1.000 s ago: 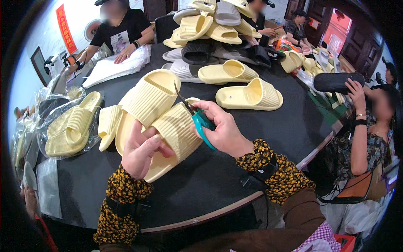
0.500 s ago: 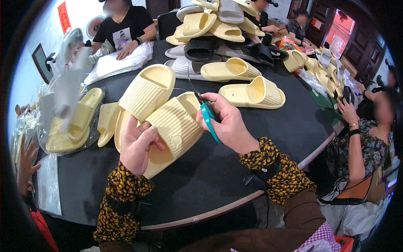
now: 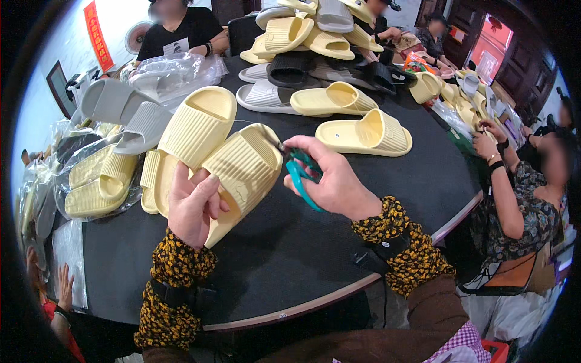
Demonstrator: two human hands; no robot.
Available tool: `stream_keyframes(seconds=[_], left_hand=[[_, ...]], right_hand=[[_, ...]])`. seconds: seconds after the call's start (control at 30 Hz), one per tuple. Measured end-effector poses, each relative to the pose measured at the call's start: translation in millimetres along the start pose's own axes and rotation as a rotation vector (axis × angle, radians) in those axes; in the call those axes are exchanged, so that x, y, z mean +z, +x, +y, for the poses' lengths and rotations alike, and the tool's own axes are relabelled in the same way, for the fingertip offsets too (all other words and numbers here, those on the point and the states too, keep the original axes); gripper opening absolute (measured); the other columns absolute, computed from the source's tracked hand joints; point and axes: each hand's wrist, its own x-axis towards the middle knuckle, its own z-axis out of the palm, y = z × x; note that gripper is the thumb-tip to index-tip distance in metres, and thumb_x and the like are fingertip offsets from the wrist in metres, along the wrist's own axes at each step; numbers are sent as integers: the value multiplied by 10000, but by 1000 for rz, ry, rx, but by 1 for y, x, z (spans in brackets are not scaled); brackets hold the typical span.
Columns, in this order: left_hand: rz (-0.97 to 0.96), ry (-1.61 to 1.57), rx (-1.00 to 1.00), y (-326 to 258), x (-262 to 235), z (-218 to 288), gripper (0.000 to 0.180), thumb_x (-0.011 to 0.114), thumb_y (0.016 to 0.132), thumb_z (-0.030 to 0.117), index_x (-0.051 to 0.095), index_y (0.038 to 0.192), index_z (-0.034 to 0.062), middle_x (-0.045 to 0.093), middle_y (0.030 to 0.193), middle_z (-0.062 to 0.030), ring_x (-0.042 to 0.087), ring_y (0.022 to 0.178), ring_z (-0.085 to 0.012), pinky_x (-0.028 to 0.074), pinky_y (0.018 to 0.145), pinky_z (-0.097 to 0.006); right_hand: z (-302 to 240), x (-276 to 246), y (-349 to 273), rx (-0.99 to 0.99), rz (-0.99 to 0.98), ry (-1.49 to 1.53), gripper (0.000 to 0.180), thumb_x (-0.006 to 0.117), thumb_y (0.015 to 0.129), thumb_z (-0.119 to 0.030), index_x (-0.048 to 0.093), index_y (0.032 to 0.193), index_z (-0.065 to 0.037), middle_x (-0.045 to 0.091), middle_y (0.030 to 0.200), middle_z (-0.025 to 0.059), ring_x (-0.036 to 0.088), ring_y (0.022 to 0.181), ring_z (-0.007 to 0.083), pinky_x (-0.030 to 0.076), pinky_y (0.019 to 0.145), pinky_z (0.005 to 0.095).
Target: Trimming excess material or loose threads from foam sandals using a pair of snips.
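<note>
My left hand (image 3: 192,209) is closed on a pair of pale yellow slide slippers held side by side above the table, the left slipper (image 3: 198,130) tilted toward me and the right slipper (image 3: 247,158) leaning outward. Teal-handled scissors (image 3: 302,186) are gripped in my right hand (image 3: 342,184); their dark blades lie close to the right slipper's upper edge. A thin curved line shows between the slippers' tops, but I cannot make out what it is. Behind my left hand, another yellow slipper (image 3: 149,176) lies partly hidden on the table.
More yellow slippers (image 3: 369,136) lie beyond my right hand, before a heap of yellow, grey and black slippers (image 3: 321,36). At left are grey slippers (image 3: 145,127), a bagged yellow pair (image 3: 100,187) and clear bags (image 3: 181,72). A co-worker's hand (image 3: 65,284) is at lower left; others sit around.
The held slippers have tipped and risen slightly, and the scissors have shifted slightly lower. A blurred grey item at left now shows as still grey slippers. Co-workers' hands have moved.
</note>
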Motion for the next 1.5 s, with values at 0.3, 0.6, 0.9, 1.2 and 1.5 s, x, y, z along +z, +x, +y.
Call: stream_keyframes(seconds=[0.3, 0.6, 0.9, 1.2, 1.5], left_hand=[[21, -17, 51, 1, -7, -3, 526, 505, 864, 49, 276, 1336, 12, 578, 1018, -147, 430, 452, -61, 473, 488, -219], [40, -18, 58, 3, -7, -5, 506, 477, 867, 27, 285, 1335, 15, 559, 1062, -155, 435, 467, -62, 473, 495, -221], [25, 10, 43, 1, -3, -5, 457, 466, 885, 59, 322, 1316, 7, 554, 860, -84, 416, 453, -65, 465, 498, -229], [24, -24, 37, 0, -1, -6, 486, 472, 877, 51, 302, 1331, 6, 579, 939, -111, 423, 450, -59, 470, 502, -225], [18, 10, 29, -1, 2, -2, 490, 462, 874, 39, 293, 1332, -4, 580, 994, -141, 428, 449, -62, 463, 496, -213]], right_hand=[[16, -2, -1, -43, -130, -342, 434, 694, 737, -96, 505, 1125, -46, 572, 934, 132, 603, 761, 207, 495, 685, 311], [17, -3, -1, -11, -177, -315, 394, 677, 750, -106, 511, 1099, -26, 601, 896, 141, 613, 785, 223, 495, 696, 321], [16, -3, -1, -23, -139, -344, 346, 676, 746, -118, 539, 1049, -22, 613, 837, 147, 616, 746, 252, 483, 667, 338], [13, -4, -1, -55, -133, -389, 320, 647, 753, -112, 538, 1042, -26, 613, 840, 179, 620, 774, 323, 488, 670, 375], [16, -3, -2, -77, -115, -412, 301, 647, 754, -108, 538, 1026, -39, 618, 829, 185, 624, 769, 341, 494, 649, 379]])
